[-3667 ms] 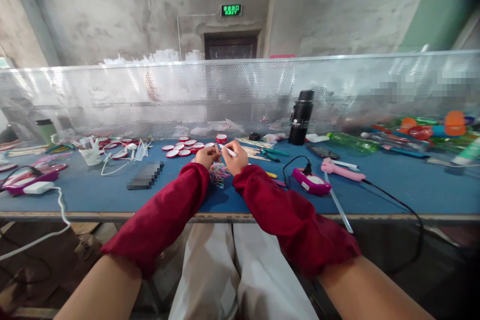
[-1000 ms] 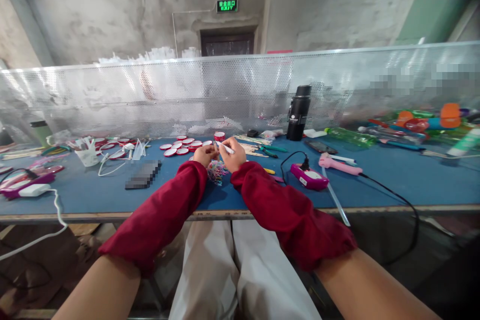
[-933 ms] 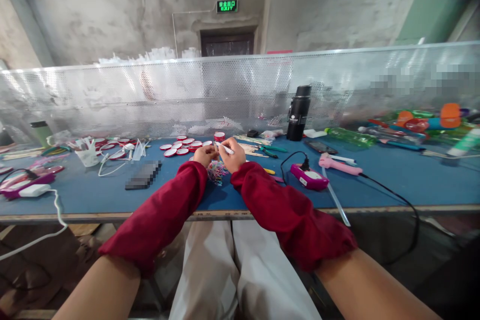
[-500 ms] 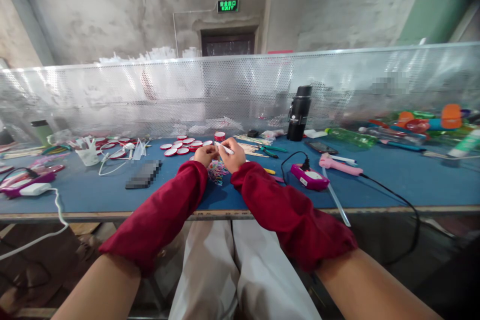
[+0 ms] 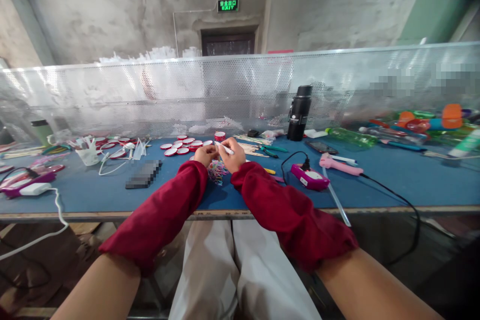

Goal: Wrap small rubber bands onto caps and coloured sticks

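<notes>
My right hand (image 5: 234,156) is closed around a white pen-like stick (image 5: 225,148), its tip pointing toward my other hand. Fingers pinched, my left hand (image 5: 206,154) meets it at the middle of the blue table; whatever sits between those fingertips is too small to name. Just below both hands lies a bundle of thin multicoloured strings (image 5: 217,172). Behind and to the left are several round red-and-white lids (image 5: 183,150), and a small stack of red-rimmed rounds (image 5: 219,136) stands just beyond my fingers.
On the right are a black bottle (image 5: 299,115), a purple power strip (image 5: 309,177) and a pink glue gun (image 5: 340,164) with a trailing cable. A blurred dark phone (image 5: 143,174) and a white cup of sticks (image 5: 88,155) lie left. A perforated metal screen (image 5: 157,105) bounds the back.
</notes>
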Motion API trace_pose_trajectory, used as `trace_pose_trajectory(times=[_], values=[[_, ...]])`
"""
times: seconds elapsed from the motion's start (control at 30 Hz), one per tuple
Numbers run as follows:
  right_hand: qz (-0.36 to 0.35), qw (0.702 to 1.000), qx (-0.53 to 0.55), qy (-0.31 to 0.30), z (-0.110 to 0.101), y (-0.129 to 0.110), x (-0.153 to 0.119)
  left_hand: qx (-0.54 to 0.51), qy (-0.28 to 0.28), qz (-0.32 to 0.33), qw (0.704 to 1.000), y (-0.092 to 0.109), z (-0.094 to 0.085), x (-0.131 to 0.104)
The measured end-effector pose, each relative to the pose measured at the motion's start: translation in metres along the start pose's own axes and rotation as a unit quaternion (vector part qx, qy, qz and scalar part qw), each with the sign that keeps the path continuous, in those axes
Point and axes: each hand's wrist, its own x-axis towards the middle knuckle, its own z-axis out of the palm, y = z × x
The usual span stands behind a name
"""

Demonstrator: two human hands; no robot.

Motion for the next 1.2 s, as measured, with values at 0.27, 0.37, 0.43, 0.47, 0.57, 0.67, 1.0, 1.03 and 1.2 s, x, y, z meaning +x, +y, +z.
trace_pose_trajectory(times=[0.27, 0.37, 0.43, 0.47, 0.57, 0.67, 1.0, 1.03, 1.2], values=[[0.003, 1.0, -0.005, 0.0, 0.0, 0.001, 0.0, 0.003, -0.005, 0.007, 1.0, -0.005, -0.001, 0.003], [0.007, 1.0, -0.011, 0.001, 0.0, 0.001, 0.001, 0.002, -0.004, 0.0, 1.0, -0.004, -0.001, 0.002], [0.009, 1.0, -0.015, 0.003, -0.001, 0.001, 0.001, -0.001, -0.002, -0.008, 1.0, -0.002, 0.0, 0.001], [0.01, 1.0, -0.016, 0.008, -0.001, 0.001, 0.002, -0.004, -0.001, -0.01, 1.0, -0.001, 0.0, 0.001], [0.014, 0.999, -0.02, 0.02, -0.001, 0.003, 0.002, -0.011, 0.002, -0.006, 1.0, 0.002, 0.0, 0.0], [0.009, 1.0, -0.018, 0.016, 0.0, 0.003, 0.002, -0.017, 0.001, -0.007, 1.0, 0.003, 0.0, 0.0], [0.007, 1.0, -0.018, 0.009, -0.002, 0.0, 0.002, -0.012, 0.006, -0.012, 1.0, 0.006, 0.001, -0.003], [0.009, 1.0, -0.019, 0.011, -0.002, -0.001, 0.002, -0.011, 0.006, -0.014, 1.0, 0.006, 0.001, -0.003], [0.006, 1.0, -0.011, 0.005, -0.002, -0.001, 0.002, -0.006, 0.012, -0.016, 1.0, 0.006, 0.001, -0.003]])
